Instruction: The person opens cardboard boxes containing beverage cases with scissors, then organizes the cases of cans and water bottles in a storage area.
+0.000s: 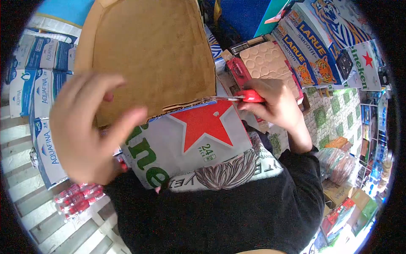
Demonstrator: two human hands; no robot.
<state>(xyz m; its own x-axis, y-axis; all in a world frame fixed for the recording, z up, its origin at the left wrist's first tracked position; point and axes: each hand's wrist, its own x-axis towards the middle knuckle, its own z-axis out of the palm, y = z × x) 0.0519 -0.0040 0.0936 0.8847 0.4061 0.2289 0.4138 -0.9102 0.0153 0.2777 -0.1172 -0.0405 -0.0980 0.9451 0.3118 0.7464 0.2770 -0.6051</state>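
A Heineken carton [186,139], white with a red star and green letters, leans against the front of my black shirt. Its brown inner cardboard [154,55] faces up beyond the printed side. My right hand [275,101] grips a red-handled knife [252,96], its metal blade lying along the torn cardboard edge at the carton's upper right. My left hand [91,122], smeared by motion, hovers over the carton's left side with thumb and fingers apart and nothing between them.
Aquafina cartons [46,93] are stacked at left, above shrink-wrapped red-capped bottles [78,199] on white slats. Larue cartons [306,46] stand at upper right near a red-edged tray [270,63]. Bagged goods [337,163] sit at right.
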